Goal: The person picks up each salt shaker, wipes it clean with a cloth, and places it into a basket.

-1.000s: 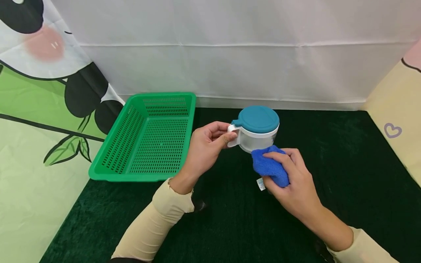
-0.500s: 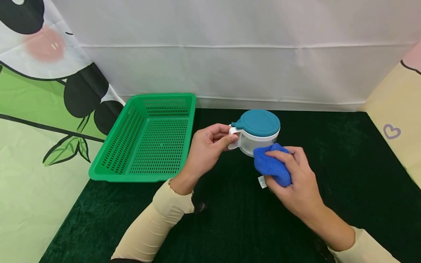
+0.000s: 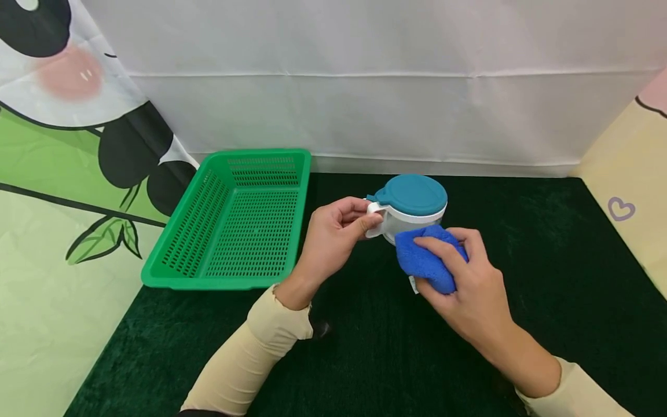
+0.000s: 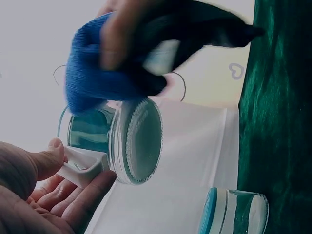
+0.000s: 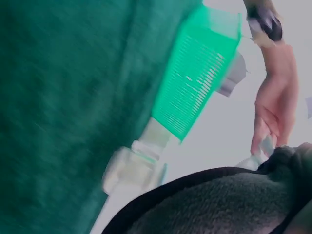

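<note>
My left hand pinches the white handle of a clear glass seasoning jar with a blue lid, raised off the table. Its ribbed glass base shows in the left wrist view. My right hand grips a bunched blue cloth with a small white tag, against the jar's near side. The cloth hides part of the glass. A second jar with a blue lid stands on the table in the left wrist view; the right wrist view shows this jar blurred.
A green perforated basket with nothing in it lies left of my hands. Dark green cloth covers the table. A white curtain hangs behind, with printed sheets at both sides.
The held jar has come slightly down and to the right with my left hand. Against its side the blue cloth has shifted a little and covers more of the front.
</note>
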`<action>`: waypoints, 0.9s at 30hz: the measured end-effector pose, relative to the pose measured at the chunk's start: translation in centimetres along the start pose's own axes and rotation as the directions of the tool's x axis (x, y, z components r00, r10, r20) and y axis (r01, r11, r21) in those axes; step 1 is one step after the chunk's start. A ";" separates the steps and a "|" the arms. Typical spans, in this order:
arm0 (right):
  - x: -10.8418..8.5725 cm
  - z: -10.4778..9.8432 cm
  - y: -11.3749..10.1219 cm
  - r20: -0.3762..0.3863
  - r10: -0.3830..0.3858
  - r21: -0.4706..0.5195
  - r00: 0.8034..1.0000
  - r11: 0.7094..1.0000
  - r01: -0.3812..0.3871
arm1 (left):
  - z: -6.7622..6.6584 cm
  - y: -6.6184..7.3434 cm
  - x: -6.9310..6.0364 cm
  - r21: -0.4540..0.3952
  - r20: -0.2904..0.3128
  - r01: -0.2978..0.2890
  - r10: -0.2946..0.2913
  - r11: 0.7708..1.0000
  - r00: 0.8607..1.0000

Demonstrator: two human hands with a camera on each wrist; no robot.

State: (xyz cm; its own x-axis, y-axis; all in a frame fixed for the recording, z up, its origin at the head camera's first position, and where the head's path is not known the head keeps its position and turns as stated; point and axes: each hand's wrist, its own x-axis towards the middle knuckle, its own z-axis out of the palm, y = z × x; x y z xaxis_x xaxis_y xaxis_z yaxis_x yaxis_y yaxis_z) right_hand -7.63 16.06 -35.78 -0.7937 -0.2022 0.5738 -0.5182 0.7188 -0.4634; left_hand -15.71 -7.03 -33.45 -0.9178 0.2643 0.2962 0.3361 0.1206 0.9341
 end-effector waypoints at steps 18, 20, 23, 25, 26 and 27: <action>0.3 0.8 -0.3 0.009 -0.016 -0.189 1.000 0.982 0.017 | 1.5 -0.3 -0.1 -0.001 -0.041 0.009 -0.009 1.000 0.999; 1.0 0.3 -0.4 -0.037 -0.031 -0.199 0.999 0.980 0.023 | 1.6 -0.3 -0.1 -0.005 -0.029 0.011 -0.011 1.000 1.000; 1.7 -0.3 -0.7 -0.083 -0.060 -0.238 0.995 0.971 0.039 | 1.8 -0.3 -0.2 -0.007 -0.016 0.008 -0.008 1.000 1.000; 1.8 -0.3 -0.8 -0.069 -0.077 -0.273 0.995 0.960 0.055 | 1.9 -0.2 -0.2 -0.002 -0.020 -0.001 0.001 1.000 1.000; 1.7 -0.2 -0.8 -0.049 -0.082 -0.287 0.995 0.956 0.065 | 1.9 -0.2 -0.1 0.001 -0.025 -0.005 0.005 1.000 1.000; 1.5 0.0 -0.7 -0.025 -0.086 -0.298 0.996 0.952 0.075 | 1.9 -0.2 -0.1 0.007 -0.031 -0.008 0.009 1.000 0.999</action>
State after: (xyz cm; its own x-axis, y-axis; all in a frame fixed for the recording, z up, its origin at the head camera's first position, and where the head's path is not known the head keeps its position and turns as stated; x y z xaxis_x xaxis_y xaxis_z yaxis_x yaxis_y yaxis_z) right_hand -8.47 15.22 -34.56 -0.7378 -0.2466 0.6284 -0.4576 0.8671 -0.1970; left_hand -15.25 -5.21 -34.03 -0.9210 0.2358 0.3102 0.3454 0.1253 0.9301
